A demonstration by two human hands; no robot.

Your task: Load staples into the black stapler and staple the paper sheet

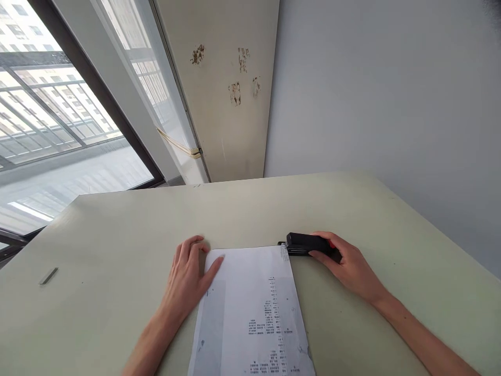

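A black stapler [307, 242] lies sideways on the table, and my right hand [346, 263] is closed around its rear end. Its front jaw meets the top right corner of some printed paper sheets [242, 303]; whether the corner sits between the jaws is hard to make out. My left hand [191, 269] holds the sheets at their top left corner. The left thumb lies on top of the paper, while the bent fingers reach along its left edge and corner. Small rows of print run down the right half of the page.
A small grey strip, perhaps staples [49, 275], lies on the pale table [129, 235] at the left. Behind the table stand a beige panel [230, 130] with worn patches and a grey wall [383, 94]. A glass window [58, 104] is at the left.
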